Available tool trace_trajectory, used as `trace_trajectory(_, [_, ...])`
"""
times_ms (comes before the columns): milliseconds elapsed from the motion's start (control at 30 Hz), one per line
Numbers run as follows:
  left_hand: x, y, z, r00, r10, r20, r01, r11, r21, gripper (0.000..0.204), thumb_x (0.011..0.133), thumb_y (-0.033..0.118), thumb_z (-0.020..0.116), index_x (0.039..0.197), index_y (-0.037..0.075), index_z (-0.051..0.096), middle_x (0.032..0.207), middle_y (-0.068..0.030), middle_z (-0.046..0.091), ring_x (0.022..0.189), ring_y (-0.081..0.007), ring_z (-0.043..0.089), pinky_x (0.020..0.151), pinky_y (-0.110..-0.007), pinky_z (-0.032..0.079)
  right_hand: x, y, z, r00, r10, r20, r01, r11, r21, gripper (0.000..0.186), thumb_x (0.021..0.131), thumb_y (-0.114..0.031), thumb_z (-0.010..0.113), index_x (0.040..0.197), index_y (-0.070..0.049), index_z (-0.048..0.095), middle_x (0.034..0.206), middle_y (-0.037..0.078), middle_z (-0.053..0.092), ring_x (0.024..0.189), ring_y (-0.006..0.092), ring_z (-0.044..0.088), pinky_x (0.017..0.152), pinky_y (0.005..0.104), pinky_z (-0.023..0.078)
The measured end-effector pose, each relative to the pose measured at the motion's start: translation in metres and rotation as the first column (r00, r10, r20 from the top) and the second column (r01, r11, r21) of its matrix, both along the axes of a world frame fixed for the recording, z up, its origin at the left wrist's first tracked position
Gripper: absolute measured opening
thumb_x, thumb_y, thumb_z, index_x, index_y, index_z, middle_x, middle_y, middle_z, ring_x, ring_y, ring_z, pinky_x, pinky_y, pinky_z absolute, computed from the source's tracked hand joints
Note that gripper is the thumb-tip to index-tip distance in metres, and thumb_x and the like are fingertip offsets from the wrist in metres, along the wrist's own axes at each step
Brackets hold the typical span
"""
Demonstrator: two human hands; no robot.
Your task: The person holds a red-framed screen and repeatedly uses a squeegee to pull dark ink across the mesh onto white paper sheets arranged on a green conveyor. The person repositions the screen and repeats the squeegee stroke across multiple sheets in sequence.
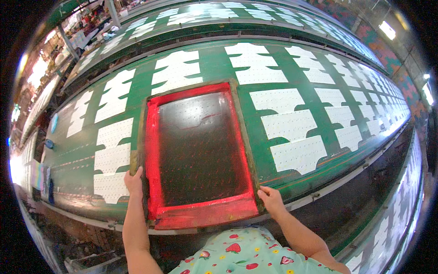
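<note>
A large screen-printing frame with a dark mesh and a wide red border lies in front of me on the long green table. My left hand is closed on its left edge. On the opposite side, near the lower right corner, my right hand grips the frame's edge, thumb on top. White cut fabric pieces with small dots lie flat beside the frame on the left, and more dotted fabric pieces lie to its right. Whatever is under the frame is hidden.
A rail runs along the table's near edge. Behind stands a second table with rows of white pieces, and another table is at the lower right. A post rises at the far left. Small blue items sit at the left end.
</note>
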State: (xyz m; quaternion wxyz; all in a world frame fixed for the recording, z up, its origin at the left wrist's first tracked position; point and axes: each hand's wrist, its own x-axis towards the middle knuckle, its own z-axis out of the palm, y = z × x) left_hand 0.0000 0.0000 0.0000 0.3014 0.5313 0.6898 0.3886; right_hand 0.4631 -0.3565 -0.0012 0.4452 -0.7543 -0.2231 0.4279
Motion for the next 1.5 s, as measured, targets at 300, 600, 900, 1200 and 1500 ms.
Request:
trace_trajectory(300, [0.003,0.002,-0.010,0.994,-0.005,0.109,0.008,1.000,-0.027,0.033,0.095,0.019,0.087,0.116,-0.005,0.078,0.102,-0.0079,0.077,0.092,-0.0198,0.070,0.088,-0.039,0.055,0.001,0.013,0.014,0.967,-0.197,-0.160,0.190,0.980,-0.061,0.036,0.111,-0.027,0.068,0.116,0.008,0.079,0.093,0.000,0.072,0.087,0.0107,0.062,0.082,0.0335,0.052])
trace_trajectory(600, [0.024,-0.003,0.020,0.867,0.000,0.498,0.071,0.990,-0.123,0.030,0.094,0.012,0.086,0.120,-0.001,0.076,0.104,-0.0065,0.076,0.088,-0.0189,0.071,0.083,-0.036,0.057,0.019,0.009,0.056,0.967,-0.129,0.218,0.124,0.992,0.037,0.039,0.110,-0.031,0.068,0.112,0.006,0.079,0.086,0.011,0.075,0.085,0.0165,0.067,0.082,0.0369,0.053])
trace_trajectory(900, [0.173,-0.043,0.026,0.825,-0.036,0.564,0.052,0.999,-0.011,0.033,0.091,0.008,0.089,0.119,-0.002,0.074,0.107,-0.0071,0.077,0.090,-0.0198,0.072,0.084,-0.037,0.058,0.165,-0.028,0.018,0.905,-0.209,0.370,0.195,0.978,0.074,0.037,0.110,-0.025,0.071,0.120,0.010,0.076,0.100,0.006,0.079,0.093,0.0140,0.066,0.085,0.0351,0.054])
trace_trajectory(1200, [0.366,-0.140,0.017,0.812,-0.036,0.583,0.039,0.999,0.007,0.033,0.092,0.003,0.087,0.122,-0.002,0.074,0.109,-0.0079,0.077,0.092,-0.0199,0.072,0.085,-0.036,0.059,0.335,-0.106,0.013,0.917,-0.336,0.216,0.345,0.939,-0.001,0.040,0.108,-0.027,0.072,0.128,0.007,0.077,0.112,0.014,0.083,0.103,0.0212,0.074,0.096,0.0366,0.055])
trace_trajectory(1500, [0.451,-0.180,0.013,0.820,-0.031,0.571,0.034,0.999,0.006,0.038,0.091,0.009,0.091,0.122,-0.002,0.072,0.110,-0.0088,0.079,0.094,-0.0191,0.073,0.088,-0.036,0.059,0.431,-0.158,-0.009,0.920,-0.323,0.221,0.321,0.946,0.043,0.040,0.107,-0.024,0.072,0.131,0.008,0.077,0.119,0.016,0.083,0.108,0.0225,0.075,0.100,0.0384,0.056])
